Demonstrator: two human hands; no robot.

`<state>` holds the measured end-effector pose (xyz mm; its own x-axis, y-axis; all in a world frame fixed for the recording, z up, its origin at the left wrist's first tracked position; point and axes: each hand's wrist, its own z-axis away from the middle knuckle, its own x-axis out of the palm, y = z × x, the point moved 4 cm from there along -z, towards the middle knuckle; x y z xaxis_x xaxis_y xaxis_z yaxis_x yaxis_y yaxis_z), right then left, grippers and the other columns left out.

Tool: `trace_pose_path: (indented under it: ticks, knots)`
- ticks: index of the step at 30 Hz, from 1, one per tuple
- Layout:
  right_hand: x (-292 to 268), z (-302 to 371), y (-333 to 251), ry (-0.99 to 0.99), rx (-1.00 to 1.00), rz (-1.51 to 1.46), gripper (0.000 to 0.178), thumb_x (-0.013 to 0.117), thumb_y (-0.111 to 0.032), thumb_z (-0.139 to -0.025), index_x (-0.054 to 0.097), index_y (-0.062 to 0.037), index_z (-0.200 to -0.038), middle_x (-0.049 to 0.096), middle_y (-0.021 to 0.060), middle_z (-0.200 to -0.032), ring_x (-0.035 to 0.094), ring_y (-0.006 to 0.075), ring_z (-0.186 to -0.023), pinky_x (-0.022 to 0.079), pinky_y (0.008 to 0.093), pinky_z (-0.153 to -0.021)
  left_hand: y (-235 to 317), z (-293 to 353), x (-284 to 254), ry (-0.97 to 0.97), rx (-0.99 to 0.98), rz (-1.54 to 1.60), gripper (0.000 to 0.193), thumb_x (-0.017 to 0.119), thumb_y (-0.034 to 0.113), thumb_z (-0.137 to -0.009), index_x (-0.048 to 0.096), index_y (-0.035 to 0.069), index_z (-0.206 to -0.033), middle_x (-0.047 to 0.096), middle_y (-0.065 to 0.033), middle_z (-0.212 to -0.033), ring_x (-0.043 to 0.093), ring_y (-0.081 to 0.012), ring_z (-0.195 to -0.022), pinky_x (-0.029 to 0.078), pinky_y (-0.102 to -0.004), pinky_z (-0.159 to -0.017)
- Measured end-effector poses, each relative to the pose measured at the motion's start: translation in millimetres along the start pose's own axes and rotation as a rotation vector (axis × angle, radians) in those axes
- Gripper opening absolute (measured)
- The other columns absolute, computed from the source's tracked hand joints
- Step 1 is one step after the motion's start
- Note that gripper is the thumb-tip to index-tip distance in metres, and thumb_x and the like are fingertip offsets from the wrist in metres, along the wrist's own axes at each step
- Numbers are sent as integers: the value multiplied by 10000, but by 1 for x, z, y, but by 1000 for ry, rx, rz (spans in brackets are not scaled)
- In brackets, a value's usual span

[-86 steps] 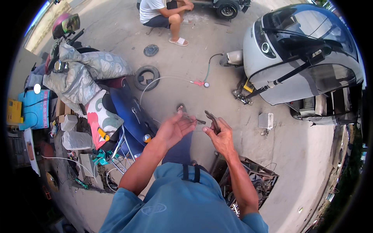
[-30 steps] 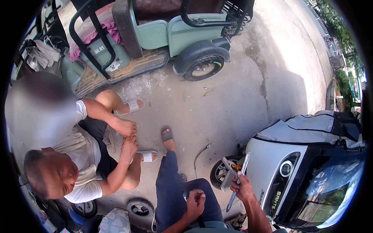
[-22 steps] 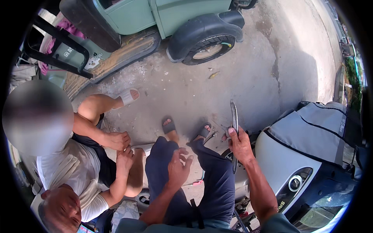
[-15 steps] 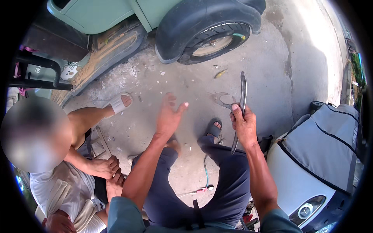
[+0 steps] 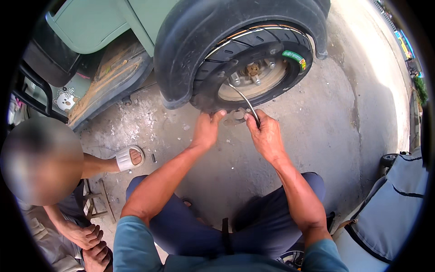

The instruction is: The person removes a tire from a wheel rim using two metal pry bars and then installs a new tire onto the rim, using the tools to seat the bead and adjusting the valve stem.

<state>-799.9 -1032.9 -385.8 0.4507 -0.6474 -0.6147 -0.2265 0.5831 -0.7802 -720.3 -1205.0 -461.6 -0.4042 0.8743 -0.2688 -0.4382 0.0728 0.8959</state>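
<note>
My right hand (image 5: 265, 131) is closed round a curved metal tire lever (image 5: 246, 99) and a flat metal tool with hook-shaped jaws (image 5: 233, 121). The lever's far end reaches over the tire (image 5: 206, 84) to the edge of the wheel rim (image 5: 275, 85); whether it touches the rim I cannot tell. Just below the tire's lower left edge is my left hand (image 5: 206, 129), thumb stretched out and apart from the fingers. Its fingertips are blurred near the rubber, and no tool shows in it. Hub and nuts (image 5: 252, 70) are exposed inside the wheel.
A black fender (image 5: 179, 59) arches over the wheel of a green vehicle (image 5: 95, 20) with a muddy footboard (image 5: 113, 70). At the left a person sits with hands (image 5: 89, 242) together, one sandalled foot (image 5: 130, 157) forward. A grey-covered vehicle (image 5: 389, 213) stands at the right.
Both hands have moved forward to the wheel, which now appears closer. The tire lever has swung from beside the tire to across its sidewall.
</note>
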Motion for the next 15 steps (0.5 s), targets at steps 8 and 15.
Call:
trace_pose_path:
  ticks: [8,15]
  knots:
    - [34,-17,0,-43,35,-207,292,631,-273,-958,673,16,-947,604,215,-675,579,347,-607,470,439,-627,-1,22,-36,490,166,14,774,669,501,-923,410,-83,-1359,568,-209,-1264,620,-277,-1085,561,-391,-857]
    - [39,-35,7,22,-78,-374,321,653,-290,-959,736,19,-982,530,-15,-607,445,81,-604,402,315,-554,-24,39,-5,-2,-149,295,585,585,547,-965,558,-13,-1132,621,-161,-1097,642,-276,-1068,568,-393,-874]
